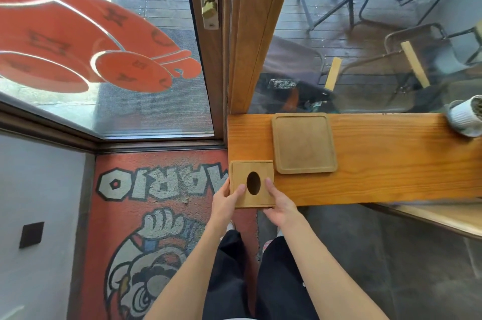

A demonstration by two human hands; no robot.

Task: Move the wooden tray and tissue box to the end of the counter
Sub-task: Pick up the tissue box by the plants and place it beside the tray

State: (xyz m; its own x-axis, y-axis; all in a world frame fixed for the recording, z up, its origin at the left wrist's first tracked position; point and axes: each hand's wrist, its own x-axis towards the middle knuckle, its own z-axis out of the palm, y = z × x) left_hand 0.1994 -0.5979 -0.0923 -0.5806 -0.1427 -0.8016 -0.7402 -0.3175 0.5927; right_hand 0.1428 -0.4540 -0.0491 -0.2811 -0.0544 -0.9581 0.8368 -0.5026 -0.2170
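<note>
Hands hold the tissue box (252, 184) at the worktop's (378, 163) lower left corner: left hand (224, 198) and right hand (280, 203) pinching its sides. Pushed left, it might fall off. Wooden tray (303, 143) sits just beside.

Both bare forearms reach forward; left hand (226, 198) and right hand (280, 204) clasp the tissue box (252, 183), thumbs on its top
</note>
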